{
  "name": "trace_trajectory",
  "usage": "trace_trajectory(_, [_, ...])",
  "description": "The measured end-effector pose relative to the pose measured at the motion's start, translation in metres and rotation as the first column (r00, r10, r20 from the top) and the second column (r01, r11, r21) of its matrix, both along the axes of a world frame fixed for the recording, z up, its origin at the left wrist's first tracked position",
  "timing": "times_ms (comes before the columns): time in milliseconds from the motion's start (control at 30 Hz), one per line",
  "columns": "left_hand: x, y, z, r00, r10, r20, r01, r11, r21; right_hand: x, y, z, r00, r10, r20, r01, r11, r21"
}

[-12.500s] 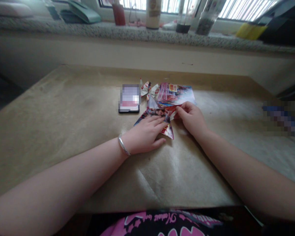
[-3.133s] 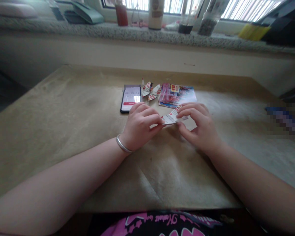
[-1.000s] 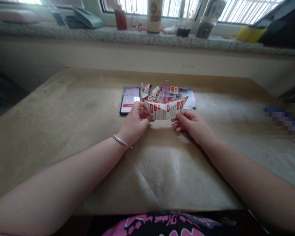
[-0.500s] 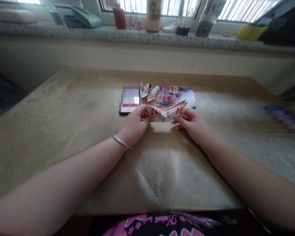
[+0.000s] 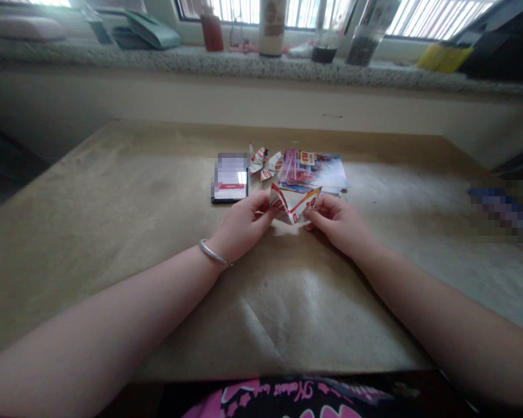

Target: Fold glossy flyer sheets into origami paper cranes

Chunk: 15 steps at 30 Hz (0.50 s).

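Between my hands is a folded sheet of printed paper (image 5: 293,210), white with red print and an orange edge, bent into a V. My left hand (image 5: 249,219) pinches its left end between thumb and fingers; a silver bangle circles that wrist. At the right end, my right hand (image 5: 337,220) grips the paper the same way. Just beyond it lie folded paper shapes (image 5: 265,165) in the same white and red print. A phone (image 5: 230,179) with a lit screen rests by my left hand. Behind my right hand sits a stack of colourful printed sheets (image 5: 314,169).
The table (image 5: 157,174) has a tan cover and meets a wall under a stone windowsill (image 5: 226,67). Several bottles and jars stand on the sill, among them a red bottle (image 5: 211,32). A blurred blue item (image 5: 505,212) lies at the table's right side.
The folded paper has bent from a wide, shallow shape into a sharper V. My hands have come a little closer together, both still holding its ends.
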<state>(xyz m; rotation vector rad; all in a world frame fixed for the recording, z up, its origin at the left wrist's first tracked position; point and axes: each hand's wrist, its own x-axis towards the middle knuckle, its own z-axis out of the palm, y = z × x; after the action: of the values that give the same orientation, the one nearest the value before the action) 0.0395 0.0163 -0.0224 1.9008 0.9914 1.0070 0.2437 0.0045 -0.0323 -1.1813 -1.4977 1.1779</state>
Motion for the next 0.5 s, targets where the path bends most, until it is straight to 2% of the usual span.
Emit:
trace_trajectory(200, [0.002, -0.002, 0.003, 1.0, -0.006, 0.002, 0.006, 0.998, -0.06, -0.006, -0.003, 0.0, 0.997, 0.007, -0.079, -0.008, 1.0, -0.009])
trace_trajectory(333, [0.002, 0.001, -0.002, 0.999, -0.031, 0.01, 0.031, 0.998, -0.058, -0.009, -0.004, 0.001, 0.996, 0.004, -0.088, -0.008, 0.999, -0.049])
trace_trajectory(500, [0.002, 0.004, -0.01, 0.991, -0.06, 0.118, 0.071, 0.993, -0.098, -0.012, -0.005, 0.0, 0.994, -0.021, -0.105, 0.014, 0.997, -0.075])
